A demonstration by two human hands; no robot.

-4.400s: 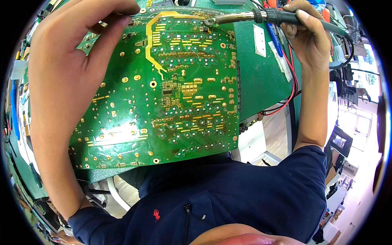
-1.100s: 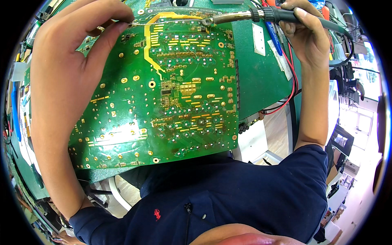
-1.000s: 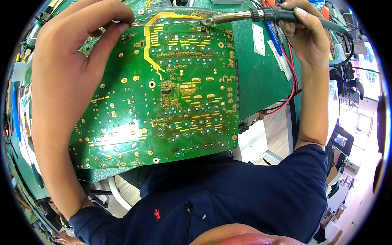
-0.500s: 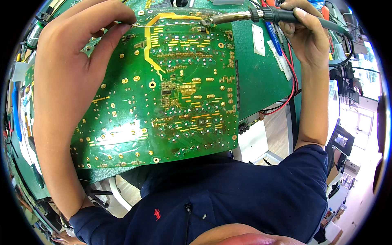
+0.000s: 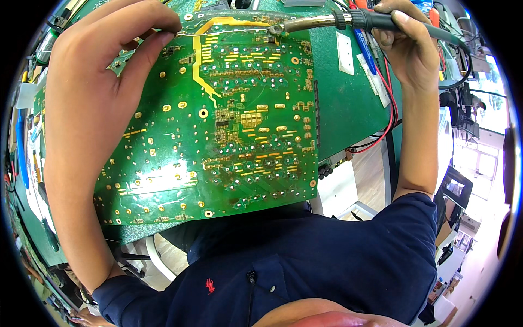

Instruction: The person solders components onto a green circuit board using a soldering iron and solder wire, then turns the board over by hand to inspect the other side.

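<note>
A large green circuit board [image 5: 180,136] with gold pads and solder joints lies in front of me. My right hand [image 5: 408,38] grips the dark handle of a soldering iron [image 5: 310,23] at the upper right. The iron's tip end is over the board's far edge, near a small dark part. My left hand [image 5: 114,60] pinches a thin strand of solder wire [image 5: 223,34] between thumb and forefinger. The wire runs across the board to the iron's tip. Whether the two touch is too small to tell. My left hand and forearm hide part of the board's left side.
Right of the board, a blue pen [image 5: 365,52], white strips [image 5: 345,53] and red and black leads [image 5: 389,98] lie on the green mat [image 5: 343,109]. The iron's cable [image 5: 467,65] loops beside my right wrist. A solder spool [image 5: 46,48] stands at the far left.
</note>
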